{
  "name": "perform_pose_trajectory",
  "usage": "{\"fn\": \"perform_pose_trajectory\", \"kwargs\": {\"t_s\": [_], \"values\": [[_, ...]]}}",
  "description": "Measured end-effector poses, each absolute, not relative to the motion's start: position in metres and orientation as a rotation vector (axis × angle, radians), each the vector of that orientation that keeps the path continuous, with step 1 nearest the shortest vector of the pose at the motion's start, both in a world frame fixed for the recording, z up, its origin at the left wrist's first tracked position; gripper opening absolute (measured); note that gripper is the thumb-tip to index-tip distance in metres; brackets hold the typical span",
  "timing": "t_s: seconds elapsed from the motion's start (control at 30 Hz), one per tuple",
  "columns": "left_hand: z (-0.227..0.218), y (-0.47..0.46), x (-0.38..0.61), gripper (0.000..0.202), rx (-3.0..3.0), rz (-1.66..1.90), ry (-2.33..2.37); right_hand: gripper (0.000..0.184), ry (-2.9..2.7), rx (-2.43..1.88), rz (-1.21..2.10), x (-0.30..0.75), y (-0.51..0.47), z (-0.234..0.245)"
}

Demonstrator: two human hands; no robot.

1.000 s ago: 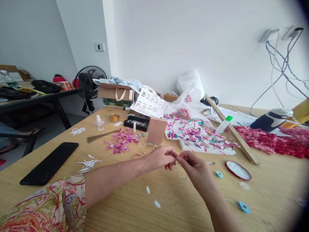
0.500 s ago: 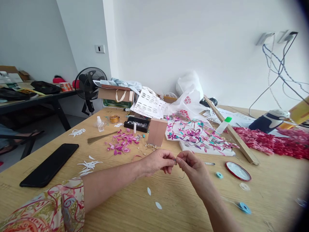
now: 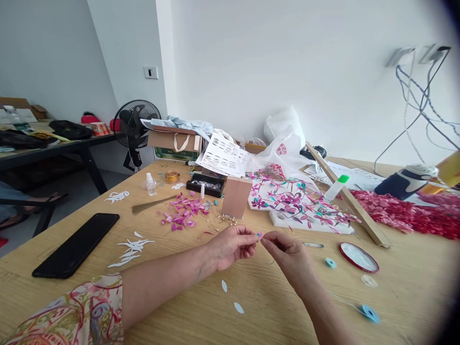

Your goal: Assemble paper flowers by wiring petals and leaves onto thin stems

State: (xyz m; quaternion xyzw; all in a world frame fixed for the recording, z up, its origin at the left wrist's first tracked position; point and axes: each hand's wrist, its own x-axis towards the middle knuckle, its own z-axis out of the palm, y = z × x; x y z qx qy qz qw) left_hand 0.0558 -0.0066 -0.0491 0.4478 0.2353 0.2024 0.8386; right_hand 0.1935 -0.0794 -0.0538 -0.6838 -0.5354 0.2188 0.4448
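Standing here, I see two bare hands meeting over the tabletop [image 3: 172, 316], near the lower centre of the frame. The left hand [image 3: 234, 248] has thumb and forefinger clamped on a small pink-and-teal piece [image 3: 259, 235]; a fingertip pinch, I'd say, because so little of it offers a hold, and it leaves the piece's end sticking out in plain sight. The right hand [image 3: 286, 248] has its thumb and forefinger together just beside that end, but whether they grip the piece itself or something finer I cannot tell. A thin dark strand [image 3: 269, 263] hangs below them.

Loose pink petals [image 3: 187, 211] lie left of centre, beside a wooden block [image 3: 235, 197], probably for easy reach. Flower sprays [image 3: 298, 199] rest right of centre on a white slab [image 3: 312, 226], which likely keeps them off the bare wood. Two white leaf shapes [image 3: 224, 286] lie apart at lower centre, and a blue spool [image 3: 370, 313] sits lower right, its thread trailing leftward.
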Motion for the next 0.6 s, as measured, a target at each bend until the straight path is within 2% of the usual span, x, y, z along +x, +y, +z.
{"fn": "perform_pose_trajectory", "kwargs": {"t_s": [0.6], "values": [[-0.062,-0.003,0.059,0.033,1.033,0.546,0.595,0.020,-1.514,-1.802,0.348,0.191,-0.078,-0.053]]}}
